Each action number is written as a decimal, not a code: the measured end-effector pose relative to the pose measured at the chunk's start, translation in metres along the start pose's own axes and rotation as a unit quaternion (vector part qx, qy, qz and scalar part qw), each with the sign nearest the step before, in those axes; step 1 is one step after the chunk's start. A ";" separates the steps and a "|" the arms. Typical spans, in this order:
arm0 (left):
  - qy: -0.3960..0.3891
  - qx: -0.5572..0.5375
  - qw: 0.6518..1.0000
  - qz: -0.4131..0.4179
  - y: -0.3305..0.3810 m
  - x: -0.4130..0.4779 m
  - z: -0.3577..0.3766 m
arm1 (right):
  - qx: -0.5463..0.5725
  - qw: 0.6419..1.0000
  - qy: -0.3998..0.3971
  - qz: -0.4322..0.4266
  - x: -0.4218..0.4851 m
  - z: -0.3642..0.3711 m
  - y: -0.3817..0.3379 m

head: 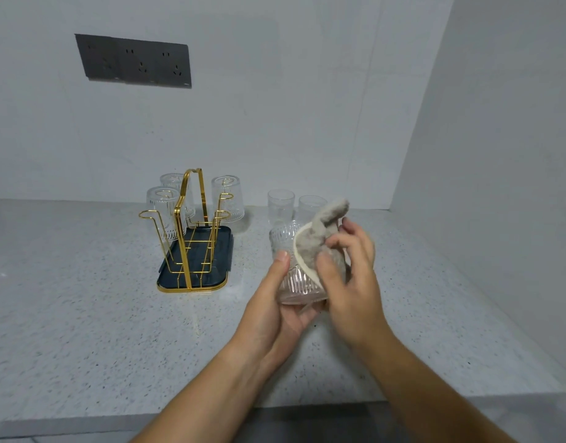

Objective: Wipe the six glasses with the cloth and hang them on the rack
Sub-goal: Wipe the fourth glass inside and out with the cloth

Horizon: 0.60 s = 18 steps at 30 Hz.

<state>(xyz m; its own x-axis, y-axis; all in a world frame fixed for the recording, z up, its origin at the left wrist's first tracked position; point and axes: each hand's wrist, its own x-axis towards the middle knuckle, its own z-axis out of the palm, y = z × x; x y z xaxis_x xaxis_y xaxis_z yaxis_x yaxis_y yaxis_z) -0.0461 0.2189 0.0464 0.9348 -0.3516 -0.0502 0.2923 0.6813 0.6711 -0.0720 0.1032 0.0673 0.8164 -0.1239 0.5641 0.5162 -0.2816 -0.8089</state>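
Observation:
My left hand [275, 302] grips a ribbed clear glass [296, 276] from below, thumb on its side, held above the counter. My right hand [348, 266] pinches a grey cloth [320, 235] that is pushed against and over the glass. A gold wire rack [187, 231] on a dark tray [224, 241] stands to the left. Three glasses hang upside down on it: one at front left [162, 212], one behind it [173, 180], one at back right [227, 198]. Two more glasses [280, 206] [309, 206] stand upright on the counter behind the cloth.
The speckled grey counter [83, 314] runs to a front edge near the bottom of the view. A white wall rises behind and another on the right. A dark socket panel [134, 60] is mounted on the back wall.

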 end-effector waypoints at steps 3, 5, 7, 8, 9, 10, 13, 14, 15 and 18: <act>-0.003 0.066 0.997 0.026 0.008 0.004 -0.001 | 0.141 0.987 -0.024 0.068 0.004 -0.001 0.002; 0.017 0.139 0.988 0.062 0.013 0.007 0.000 | 0.176 0.979 -0.038 0.092 -0.007 0.004 0.004; 0.029 0.217 0.971 0.099 0.016 0.008 0.005 | 0.162 0.980 -0.047 0.101 -0.021 0.009 0.009; 0.039 0.246 0.961 0.121 0.016 0.006 0.008 | 0.155 0.981 -0.046 0.108 -0.026 0.012 0.010; 0.050 0.260 0.954 0.138 0.016 0.004 0.010 | 0.153 0.981 -0.043 0.111 -0.028 0.014 0.011; 0.052 0.262 0.952 0.147 0.015 0.003 0.011 | 0.159 0.980 -0.040 0.113 -0.028 0.014 0.010; 0.025 0.225 0.967 0.119 0.007 -0.004 0.014 | 0.205 0.965 -0.032 0.161 -0.011 0.005 0.003; 0.009 0.212 0.972 0.104 0.004 -0.004 0.015 | 0.214 0.959 -0.025 0.183 -0.003 0.002 0.000; -0.009 0.198 0.975 0.097 0.003 -0.004 0.016 | 0.216 0.956 -0.022 0.196 0.003 -0.001 0.000; -0.021 0.148 0.984 0.095 0.011 0.003 0.015 | 0.181 0.959 -0.074 0.204 -0.004 0.002 -0.006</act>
<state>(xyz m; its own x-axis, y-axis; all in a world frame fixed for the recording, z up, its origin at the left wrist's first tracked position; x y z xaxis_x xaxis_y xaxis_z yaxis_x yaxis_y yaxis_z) -0.0428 0.2161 0.0648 0.9557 -0.2672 0.1234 0.0361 0.5226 0.8518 -0.0777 0.1074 0.0697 0.9834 -0.0098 0.1813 0.1812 0.1145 -0.9768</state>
